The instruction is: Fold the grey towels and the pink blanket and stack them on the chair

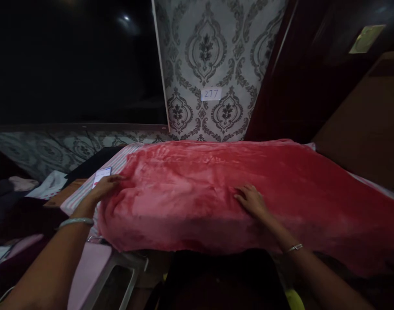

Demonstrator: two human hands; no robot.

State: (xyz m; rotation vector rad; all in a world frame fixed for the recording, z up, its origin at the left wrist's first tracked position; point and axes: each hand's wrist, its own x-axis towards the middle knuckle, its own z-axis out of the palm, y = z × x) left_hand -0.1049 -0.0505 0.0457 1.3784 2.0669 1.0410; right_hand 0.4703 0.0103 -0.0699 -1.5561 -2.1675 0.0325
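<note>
And here the red blanket (190, 185) is spreading right across the view, its long axis running left to right, its far side lying near the patterned wall (206, 56) and its near side hanging down toward the person. The left hand (106, 186) is sitting at the left end, its fingers pointing inward and partly bent, touching the edge; whether they're pinching any cloth, I cannot tell. The right hand (252, 201) is resting on top around the middle, fingers loosely spread, thumb apart, closing on nothing that shows. So the left hand is lying nearer the left end, while a wide stretch of red is reaching out beyond the right hand, leaving the right hand closer to that far end.

Just beside the left hand, a phone (102, 174) is lying on striped cloth (77, 196), which is showing from under the blanket. Further left, clothes (9, 206) are heaping up in the gloom. Over on the right, a brown panel (367, 129) is standing; whether it's belonging to a box, and holding anything, I cannot tell.
</note>
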